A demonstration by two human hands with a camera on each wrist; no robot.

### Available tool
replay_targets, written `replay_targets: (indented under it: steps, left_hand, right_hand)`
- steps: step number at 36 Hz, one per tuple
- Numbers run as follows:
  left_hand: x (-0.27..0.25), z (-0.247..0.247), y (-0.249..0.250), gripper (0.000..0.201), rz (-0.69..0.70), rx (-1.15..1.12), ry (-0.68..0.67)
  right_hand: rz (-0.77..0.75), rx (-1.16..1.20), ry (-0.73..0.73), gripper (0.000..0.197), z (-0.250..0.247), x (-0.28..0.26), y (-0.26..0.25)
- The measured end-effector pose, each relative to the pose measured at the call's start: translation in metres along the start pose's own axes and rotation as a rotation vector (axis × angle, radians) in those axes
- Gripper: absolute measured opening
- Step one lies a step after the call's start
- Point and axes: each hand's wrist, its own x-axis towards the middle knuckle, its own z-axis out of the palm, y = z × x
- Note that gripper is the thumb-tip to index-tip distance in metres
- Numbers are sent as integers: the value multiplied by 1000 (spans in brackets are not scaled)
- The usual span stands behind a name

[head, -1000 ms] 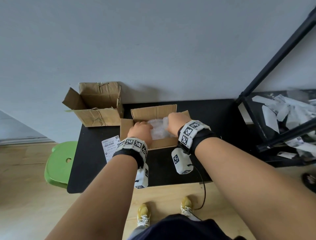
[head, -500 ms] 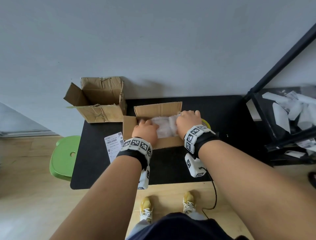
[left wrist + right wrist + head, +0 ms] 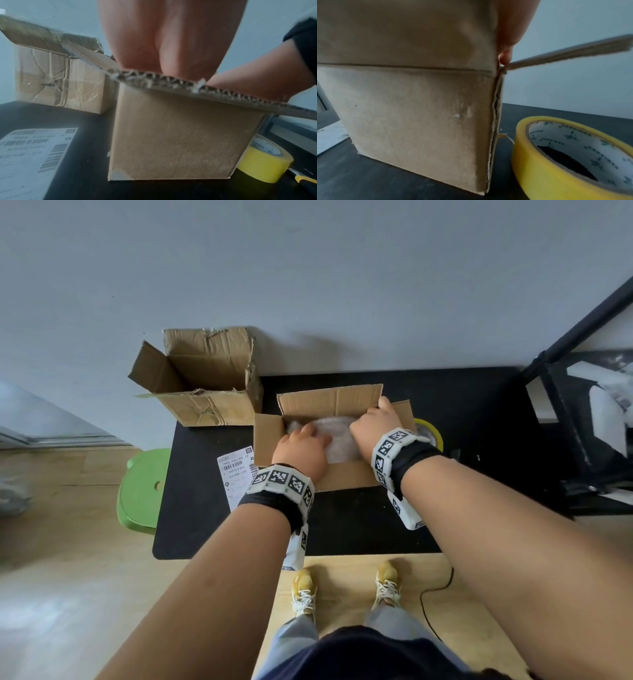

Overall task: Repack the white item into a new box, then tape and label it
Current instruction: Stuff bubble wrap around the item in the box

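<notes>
Head view: the white item (image 3: 334, 436), wrapped in something cloudy, lies inside the new box (image 3: 346, 479) on the black table (image 3: 462, 474), its long axis running left to right. The left hand (image 3: 301, 451) rests on its left end and the right hand (image 3: 371, 428) on its right end; whether their fingers press or pinch cannot be told. The shipping label (image 3: 236, 474) beside the box shows barcodes, its text blurred. The yellow tape roll (image 3: 573, 155) carries repeated green lettering inside its core, too small to read.
</notes>
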Motion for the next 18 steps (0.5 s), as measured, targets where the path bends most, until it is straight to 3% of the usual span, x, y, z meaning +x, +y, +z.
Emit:
replay_targets:
  steps: [7,12,18]
  left_hand:
    - [-3,2,3,48,-26,-18,8]
    - [-5,1,4,50,-42,-27,58]
    - [-16,5,1,42,-107,-210,237]
  right_hand:
    - [4,5,11,18,3,-5,3]
    - [64,90,96,27,7,-16,6]
    - [257,432,357,22,21,-35,-3]
